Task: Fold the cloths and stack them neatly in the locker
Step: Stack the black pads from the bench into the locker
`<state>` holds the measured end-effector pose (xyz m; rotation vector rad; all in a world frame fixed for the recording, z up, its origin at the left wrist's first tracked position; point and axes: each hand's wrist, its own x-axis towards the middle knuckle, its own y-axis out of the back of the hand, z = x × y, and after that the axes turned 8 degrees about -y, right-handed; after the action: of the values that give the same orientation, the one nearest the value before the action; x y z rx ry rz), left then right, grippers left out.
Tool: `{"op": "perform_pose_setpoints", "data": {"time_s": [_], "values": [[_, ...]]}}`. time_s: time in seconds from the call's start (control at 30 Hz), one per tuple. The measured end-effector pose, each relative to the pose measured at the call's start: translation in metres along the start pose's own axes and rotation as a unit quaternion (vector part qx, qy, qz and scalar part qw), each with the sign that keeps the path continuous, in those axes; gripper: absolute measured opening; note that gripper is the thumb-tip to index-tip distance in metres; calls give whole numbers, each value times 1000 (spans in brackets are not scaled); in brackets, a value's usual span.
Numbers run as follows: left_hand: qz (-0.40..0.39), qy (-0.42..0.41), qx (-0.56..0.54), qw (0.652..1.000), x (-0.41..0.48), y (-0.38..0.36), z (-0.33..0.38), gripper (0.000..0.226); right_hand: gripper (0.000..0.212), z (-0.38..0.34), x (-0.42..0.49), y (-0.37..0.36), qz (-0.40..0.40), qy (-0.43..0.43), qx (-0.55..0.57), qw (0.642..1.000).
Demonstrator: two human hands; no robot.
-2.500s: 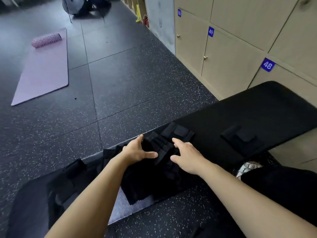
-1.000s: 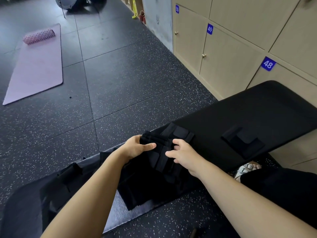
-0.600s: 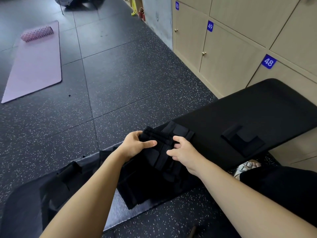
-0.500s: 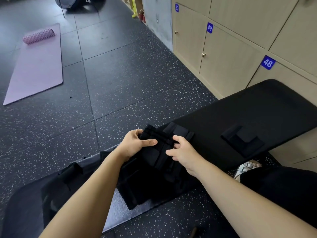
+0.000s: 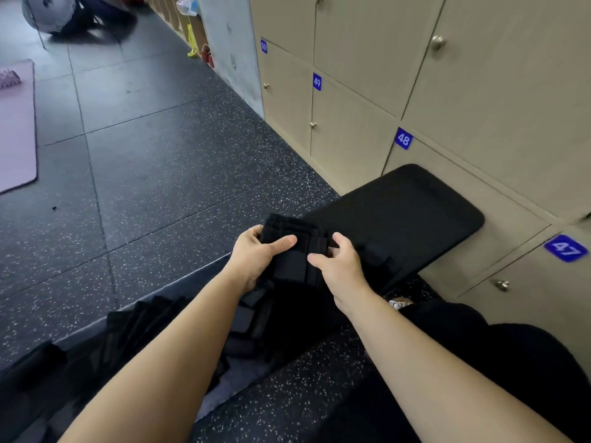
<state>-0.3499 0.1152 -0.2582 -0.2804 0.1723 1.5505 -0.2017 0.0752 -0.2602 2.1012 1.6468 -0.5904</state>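
Speckled floor (image 5: 166,193) beside beige lockers (image 5: 348,145)

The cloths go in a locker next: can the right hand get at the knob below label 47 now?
Probably not yet: the right hand and the left hand both grip the folded black cloth. Once freed, nothing seems to block the way to the knob.

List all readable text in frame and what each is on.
"50", faint: farthest blue tag, on the lockers.
"49": second blue tag, same lockers.
"48": third blue tag, same lockers.
"47", smeared but legible: nearest blue tag, same lockers.
Nothing readable on the black cloth.
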Motion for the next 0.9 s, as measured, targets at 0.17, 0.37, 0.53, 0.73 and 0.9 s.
{"op": "perform_pose_setpoints", "data": {"time_s": [0.17,0.37,0.53,0.73,0.9], "values": [[-31,-8,35,999,12,-77,-23,30,48,0,9,69,67,0,17,998],[-84,11,132,988,31,-132,-44,31,26,20,38,120,107,-8,-14,994],[-88,23,251,964,48,-142,-65,43,47,34,60,124,145,-52,-141,978],[-91,39,335,937,57,-149,-75,66,55,37,72,124,169,-61,-117,977],[-38,104,155,982,51,-155,-72,64,53,44,77,124,163,-41,-26,985]]}}
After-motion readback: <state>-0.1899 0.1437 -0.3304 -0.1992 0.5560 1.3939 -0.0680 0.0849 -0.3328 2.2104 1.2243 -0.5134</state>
